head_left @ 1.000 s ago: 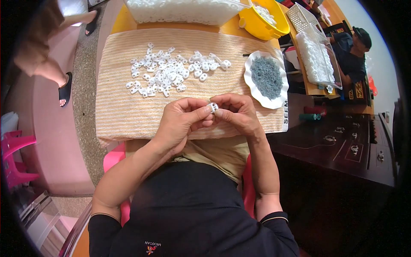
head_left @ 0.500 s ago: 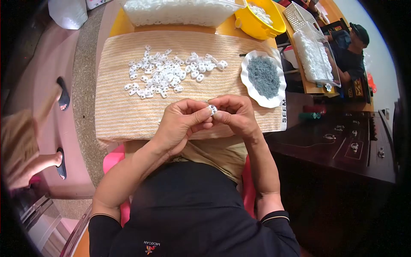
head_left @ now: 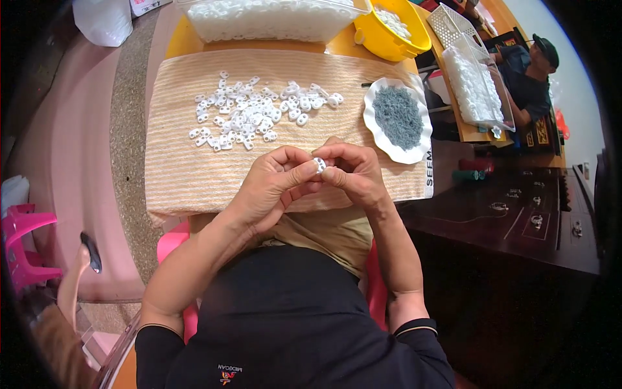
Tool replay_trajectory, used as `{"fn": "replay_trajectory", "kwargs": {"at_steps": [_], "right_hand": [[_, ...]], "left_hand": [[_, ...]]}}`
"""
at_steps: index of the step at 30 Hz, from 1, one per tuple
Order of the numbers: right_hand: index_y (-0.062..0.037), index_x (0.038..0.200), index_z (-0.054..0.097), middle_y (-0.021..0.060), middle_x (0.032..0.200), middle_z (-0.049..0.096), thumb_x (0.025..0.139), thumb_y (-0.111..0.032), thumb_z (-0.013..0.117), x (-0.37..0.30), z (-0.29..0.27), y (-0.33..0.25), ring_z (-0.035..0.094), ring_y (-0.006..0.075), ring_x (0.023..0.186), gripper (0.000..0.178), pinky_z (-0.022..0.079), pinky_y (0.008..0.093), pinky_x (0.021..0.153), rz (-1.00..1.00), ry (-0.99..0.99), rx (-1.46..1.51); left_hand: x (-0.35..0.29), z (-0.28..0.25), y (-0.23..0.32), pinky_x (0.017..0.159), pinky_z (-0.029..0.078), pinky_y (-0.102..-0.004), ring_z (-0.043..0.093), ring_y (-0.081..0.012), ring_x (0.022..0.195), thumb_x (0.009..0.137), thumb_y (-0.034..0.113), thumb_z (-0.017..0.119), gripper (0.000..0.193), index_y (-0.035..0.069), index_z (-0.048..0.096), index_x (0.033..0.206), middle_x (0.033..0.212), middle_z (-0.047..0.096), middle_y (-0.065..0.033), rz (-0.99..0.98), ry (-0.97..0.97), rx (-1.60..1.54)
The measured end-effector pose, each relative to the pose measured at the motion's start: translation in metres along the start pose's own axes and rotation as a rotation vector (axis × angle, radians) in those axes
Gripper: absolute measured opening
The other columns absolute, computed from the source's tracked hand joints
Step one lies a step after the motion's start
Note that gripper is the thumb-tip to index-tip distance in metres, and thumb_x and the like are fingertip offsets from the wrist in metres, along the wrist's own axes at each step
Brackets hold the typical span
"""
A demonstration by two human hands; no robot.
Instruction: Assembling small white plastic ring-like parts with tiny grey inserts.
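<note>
Both hands meet over the near edge of the surface [head_left: 194, 39], pinching one small white plastic piece [head_left: 319, 164] between them. The left hand [head_left: 275, 185] curls its fingertips closed on the piece from the 9 o'clock side, and the right hand [head_left: 353, 172] closes on it from 3 o'clock. Under them lies a ribbed, cream-striped cloth [head_left: 188, 175]. At 11 o'clock from the hands, well apart, a loose heap of similar white pieces [head_left: 249, 117] is scattered on the cloth; they are glossy, rounded and holed. At 2 o'clock sits a wavy-rimmed white dish [head_left: 414, 152] holding a mound of fine grey bits [head_left: 396, 117]. A round yellow bowl [head_left: 414, 42] stands at the far edge.
</note>
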State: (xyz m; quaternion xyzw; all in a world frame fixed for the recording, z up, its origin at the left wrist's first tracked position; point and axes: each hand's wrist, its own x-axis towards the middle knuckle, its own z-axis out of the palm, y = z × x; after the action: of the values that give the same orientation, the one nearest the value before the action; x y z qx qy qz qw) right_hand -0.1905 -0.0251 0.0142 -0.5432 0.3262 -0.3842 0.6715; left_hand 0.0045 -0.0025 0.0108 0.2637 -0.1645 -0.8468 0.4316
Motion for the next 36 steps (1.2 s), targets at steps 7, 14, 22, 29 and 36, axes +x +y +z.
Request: {"fn": "replay_trajectory", "kwargs": {"at_steps": [7, 14, 22, 29, 36], "right_hand": [[0.0051, 0.107, 0.065, 0.0038, 0.090, 0.056, 0.084, -0.006, 0.071, -0.001, 0.009, -0.009, 0.053, 0.0101, 0.082, 0.026, 0.047, 0.0225, 0.072, -0.046, -0.023, 0.003], [0.0056, 0.111, 0.063, 0.0032, 0.090, 0.058, 0.088, -0.003, 0.066, -0.002, 0.014, -0.012, 0.060, 0.0091, 0.077, 0.024, 0.050, 0.0215, 0.071, -0.057, -0.057, 0.054], [0.0026, 0.106, 0.063, 0.0012, 0.092, 0.059, 0.089, -0.007, 0.067, -0.004, 0.008, -0.012, 0.056, 0.0059, 0.082, 0.021, 0.047, 0.0208, 0.072, 0.010, 0.005, -0.242], [0.0009, 0.100, 0.062, 0.0054, 0.086, 0.059, 0.083, -0.002, 0.070, -0.004, 0.013, -0.038, 0.060, 0.0114, 0.073, 0.019, 0.048, 0.0252, 0.064, -0.116, -0.009, -0.752], [-0.0001, 0.093, 0.060, 0.0082, 0.082, 0.060, 0.076, 0.005, 0.071, -0.003, 0.021, -0.038, 0.063, 0.0176, 0.073, 0.020, 0.050, 0.0286, 0.064, -0.278, 0.069, -0.916]], "left_hand": [[-0.001, 0.000, -0.003, 0.076, 0.056, -0.0259, 0.065, -0.0140, 0.083, 0.089, 0.009, 0.067, 0.010, 0.003, 0.060, 0.093, 0.092, 0.067, -0.0073, 0.057, -0.038, 0.004], [-0.001, -0.001, -0.006, 0.074, 0.057, -0.0278, 0.065, -0.0141, 0.080, 0.089, 0.008, 0.067, 0.010, 0.004, 0.059, 0.091, 0.087, 0.066, -0.0066, 0.087, -0.066, 0.055], [0.004, -0.007, -0.008, 0.074, 0.058, -0.0274, 0.066, -0.0134, 0.080, 0.090, 0.011, 0.066, 0.010, 0.005, 0.059, 0.095, 0.090, 0.067, -0.0059, 0.051, 0.011, 0.036], [0.003, -0.005, -0.010, 0.077, 0.057, -0.0272, 0.066, -0.0134, 0.085, 0.093, 0.009, 0.062, 0.012, 0.003, 0.058, 0.102, 0.096, 0.067, -0.0072, 0.061, 0.004, 0.056], [0.002, -0.001, -0.011, 0.080, 0.056, -0.0289, 0.066, -0.0156, 0.088, 0.093, 0.006, 0.059, 0.016, 0.000, 0.054, 0.107, 0.100, 0.066, -0.0115, 0.085, 0.013, 0.054]]}}
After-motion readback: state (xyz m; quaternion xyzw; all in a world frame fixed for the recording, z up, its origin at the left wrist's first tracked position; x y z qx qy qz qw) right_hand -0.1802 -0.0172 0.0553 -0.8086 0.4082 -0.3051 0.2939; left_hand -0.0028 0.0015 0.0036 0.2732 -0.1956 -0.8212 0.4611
